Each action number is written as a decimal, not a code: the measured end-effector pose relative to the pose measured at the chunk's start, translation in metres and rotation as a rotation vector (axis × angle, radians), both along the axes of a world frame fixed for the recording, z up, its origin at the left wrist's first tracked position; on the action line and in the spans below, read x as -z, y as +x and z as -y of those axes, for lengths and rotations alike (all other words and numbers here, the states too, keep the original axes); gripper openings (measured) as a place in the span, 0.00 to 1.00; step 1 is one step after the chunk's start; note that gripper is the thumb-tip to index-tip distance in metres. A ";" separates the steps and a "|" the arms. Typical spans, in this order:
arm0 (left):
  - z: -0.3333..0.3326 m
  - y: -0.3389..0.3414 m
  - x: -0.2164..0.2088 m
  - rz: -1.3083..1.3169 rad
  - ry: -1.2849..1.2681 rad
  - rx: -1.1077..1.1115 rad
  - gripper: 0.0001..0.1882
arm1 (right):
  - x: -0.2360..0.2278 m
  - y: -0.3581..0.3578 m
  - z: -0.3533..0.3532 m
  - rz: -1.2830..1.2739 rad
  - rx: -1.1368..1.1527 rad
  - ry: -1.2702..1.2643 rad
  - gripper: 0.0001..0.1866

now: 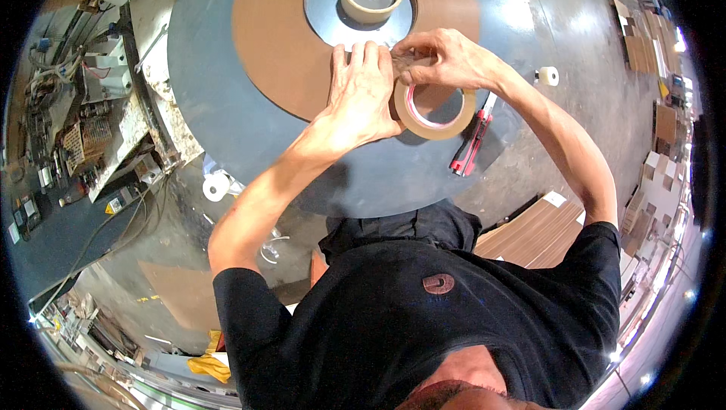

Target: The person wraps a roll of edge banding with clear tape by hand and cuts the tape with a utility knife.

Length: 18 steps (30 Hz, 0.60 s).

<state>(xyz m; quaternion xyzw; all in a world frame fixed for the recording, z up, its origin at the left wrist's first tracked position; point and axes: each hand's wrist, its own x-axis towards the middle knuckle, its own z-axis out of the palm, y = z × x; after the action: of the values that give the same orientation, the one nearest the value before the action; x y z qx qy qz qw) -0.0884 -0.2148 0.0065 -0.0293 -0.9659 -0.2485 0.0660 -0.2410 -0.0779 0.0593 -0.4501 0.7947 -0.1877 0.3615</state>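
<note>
2 hands at the tape roll, near edge of the brown disc.
Left hand (361,92) lies palm-down over the brown disc (272,47), fingers extended, slightly apart; right hand (446,58) curls beside it, thumb and fingers close together, any pinched item indistinguishable. Tape roll (435,132) sits at the disc's edge, red-and-black knife (472,145) just beside it. Round grey counter (363,191) extends to a curved rim near the torso; concrete floor (563,126) lies beyond.

Left grip (359,96) lies on a brown coil (272,39), right grip (446,62) beside 1 tape roll (437,132).
</note>
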 end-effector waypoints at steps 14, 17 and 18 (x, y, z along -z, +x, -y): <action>-0.003 0.000 -0.005 -0.024 -0.026 -0.027 0.45 | -0.019 -0.001 0.020 -0.069 -0.083 0.111 0.27; -0.002 0.001 -0.005 0.001 -0.012 -0.016 0.46 | -0.017 -0.002 0.024 -0.099 -0.070 0.193 0.35; -0.002 0.000 -0.005 0.002 -0.013 -0.014 0.46 | -0.017 -0.002 0.024 -0.099 -0.068 0.191 0.35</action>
<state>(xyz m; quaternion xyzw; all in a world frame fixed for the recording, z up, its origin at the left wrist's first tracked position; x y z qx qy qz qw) -0.0881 -0.2130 0.0115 -0.0225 -0.9678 -0.2416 0.0667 -0.2434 -0.1020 0.0759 -0.4490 0.8100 -0.0761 0.3693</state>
